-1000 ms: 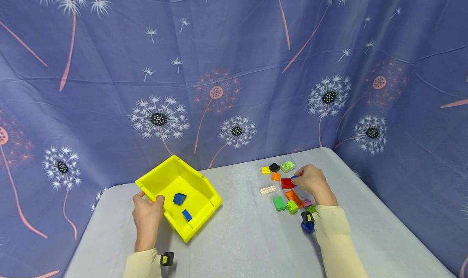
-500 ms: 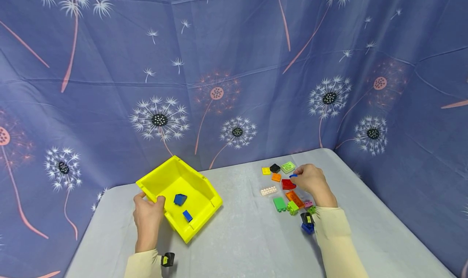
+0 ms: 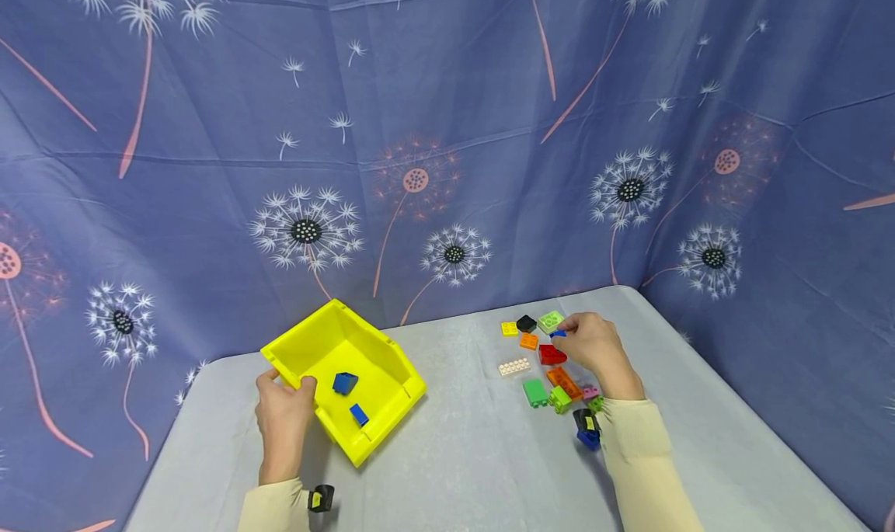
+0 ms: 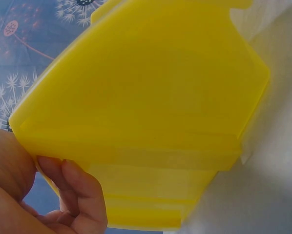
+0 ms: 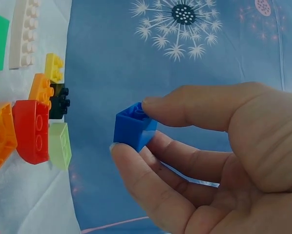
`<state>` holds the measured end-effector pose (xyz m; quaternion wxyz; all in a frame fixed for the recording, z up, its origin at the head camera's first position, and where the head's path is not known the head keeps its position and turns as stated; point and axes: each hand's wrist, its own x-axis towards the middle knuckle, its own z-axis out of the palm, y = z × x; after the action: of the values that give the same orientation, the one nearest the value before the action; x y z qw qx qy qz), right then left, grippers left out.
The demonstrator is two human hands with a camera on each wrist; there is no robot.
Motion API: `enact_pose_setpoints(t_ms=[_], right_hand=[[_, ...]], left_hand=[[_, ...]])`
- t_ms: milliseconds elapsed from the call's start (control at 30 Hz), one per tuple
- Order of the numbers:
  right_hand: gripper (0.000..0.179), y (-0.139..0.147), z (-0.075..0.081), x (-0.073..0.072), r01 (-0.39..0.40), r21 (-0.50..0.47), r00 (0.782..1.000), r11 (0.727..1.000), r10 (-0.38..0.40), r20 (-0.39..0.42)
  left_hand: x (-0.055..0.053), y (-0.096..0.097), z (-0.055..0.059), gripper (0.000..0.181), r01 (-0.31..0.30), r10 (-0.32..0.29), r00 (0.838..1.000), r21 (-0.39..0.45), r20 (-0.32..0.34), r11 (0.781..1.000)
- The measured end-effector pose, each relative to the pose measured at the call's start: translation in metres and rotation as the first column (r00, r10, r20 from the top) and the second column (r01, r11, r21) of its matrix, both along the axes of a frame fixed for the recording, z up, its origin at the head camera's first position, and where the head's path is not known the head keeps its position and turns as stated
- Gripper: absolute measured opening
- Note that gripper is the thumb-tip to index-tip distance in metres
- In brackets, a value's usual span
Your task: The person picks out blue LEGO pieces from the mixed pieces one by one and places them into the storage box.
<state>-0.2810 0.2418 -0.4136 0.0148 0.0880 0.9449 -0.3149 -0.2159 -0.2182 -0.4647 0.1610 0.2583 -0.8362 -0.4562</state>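
Observation:
My left hand [image 3: 284, 417] grips the near left wall of a yellow bin [image 3: 383, 353], thumb over the rim and fingers curled outside it. The bin looks tilted; two blue blocks [image 3: 345, 382] lie on its floor. In the right wrist view a blue toy brick [image 5: 131, 127] is pinched between the thumb and fingertips of my right hand [image 5: 204, 151]. That hand hovers at the far right of the table, by a red brick [image 3: 551, 354] and a light green brick [image 3: 550, 321].
Loose bricks lie around the right hand: yellow [image 3: 510, 328], black [image 3: 527, 324], small orange [image 3: 528, 342], white [image 3: 513, 366], green [image 3: 535, 393], lime [image 3: 560, 399], long orange [image 3: 564, 383], pink [image 3: 590, 393]. A blue piece [image 3: 589, 439] sits under the right wrist. A patterned curtain [image 3: 447, 144] hangs behind.
The right hand has shifted slightly, and the pinched blue brick now appears turned and a little left of before, uncovering more of the red brick. The left hand and bin hold still.

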Motion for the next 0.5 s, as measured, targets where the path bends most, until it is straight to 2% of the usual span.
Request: enact_pose_setpoints(t_ms=[267,500], right_hand=[[0.033,-0.0016,0.0033,0.0026,-0.008,-0.022,0.999,1.0,0.007,-0.054],[0.032,-0.0039,0.0087,0.0061,0.003,-0.032,0.998,0.999,-0.005,-0.062]], left_hand=[[-0.0003,0.0,-0.0004,0.077,-0.001,0.001,1.0,0.014,0.015,1.0],[-0.0001,-0.0005,-0.0008,0.077,0.008,-0.008,1.0,-0.002,-0.002,1.0]])
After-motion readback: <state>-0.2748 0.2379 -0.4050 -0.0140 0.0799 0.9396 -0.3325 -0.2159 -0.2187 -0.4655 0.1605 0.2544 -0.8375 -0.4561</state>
